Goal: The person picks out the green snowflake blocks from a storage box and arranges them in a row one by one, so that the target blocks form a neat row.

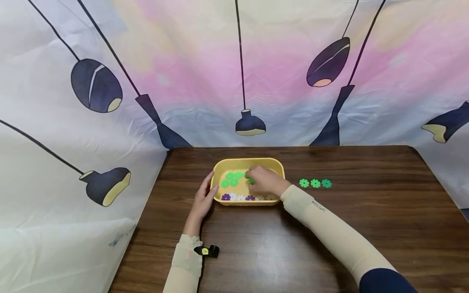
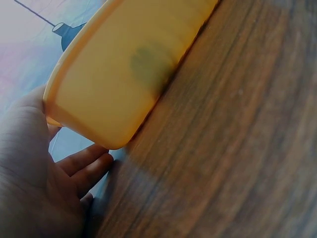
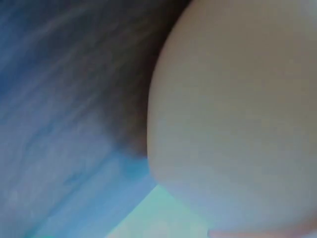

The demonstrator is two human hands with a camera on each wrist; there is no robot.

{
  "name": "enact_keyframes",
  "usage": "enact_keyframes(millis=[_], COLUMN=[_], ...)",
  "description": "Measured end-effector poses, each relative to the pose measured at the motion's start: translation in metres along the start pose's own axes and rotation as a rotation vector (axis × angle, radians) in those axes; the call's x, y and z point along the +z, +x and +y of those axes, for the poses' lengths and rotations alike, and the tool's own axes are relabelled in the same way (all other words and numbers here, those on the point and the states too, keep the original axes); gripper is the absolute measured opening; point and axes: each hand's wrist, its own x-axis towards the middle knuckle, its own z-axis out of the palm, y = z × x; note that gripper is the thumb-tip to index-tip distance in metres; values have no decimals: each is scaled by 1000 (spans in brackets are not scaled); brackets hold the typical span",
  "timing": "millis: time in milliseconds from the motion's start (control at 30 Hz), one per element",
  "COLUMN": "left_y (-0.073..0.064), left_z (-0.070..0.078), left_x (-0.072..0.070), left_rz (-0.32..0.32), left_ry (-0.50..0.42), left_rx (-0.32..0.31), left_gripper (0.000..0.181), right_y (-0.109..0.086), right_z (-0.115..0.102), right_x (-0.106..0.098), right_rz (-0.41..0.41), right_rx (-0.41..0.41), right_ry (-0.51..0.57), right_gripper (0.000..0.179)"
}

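A yellow plastic tray (image 1: 249, 162) rests on the table. At its left end my left hand (image 1: 202, 199) grips it, thumb at the rim and fingers along the outer wall; the left wrist view shows the tray's outer side (image 2: 109, 74) by that hand (image 2: 29, 163). My right hand (image 1: 264, 180) reaches inside with curled fingers, pinching a green flower-shaped plastic disc (image 1: 250, 180); its fingertips are partly hidden. Several light green discs (image 1: 229, 179) lie left of it in the tray. Purple discs (image 1: 226, 197) and white discs (image 1: 241, 197) lie along the near wall.
Right of the tray, three green flower-shaped discs (image 1: 315, 183) lie in a row on the dark wooden table (image 1: 366, 228). A cloth backdrop (image 1: 205, 81) printed with lamps hangs behind and left of the table. The right wrist view is blurred and mostly blocked.
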Motion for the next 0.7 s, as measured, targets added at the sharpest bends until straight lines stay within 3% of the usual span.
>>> enact_keyframes(millis=[433,700], left_y=[-2,0], left_z=[0,0], left_x=[-2,0], left_rz=[-6,-3], left_ry=[0,-17], left_rx=[-8,-3], left_gripper=[58,59], right_y=[-18,-30], right_z=[5,8], right_x=[-27,-46], right_rz=[84,75], right_rx=[-109,-114], right_ry=[-89,-81], right_gripper=[17,16])
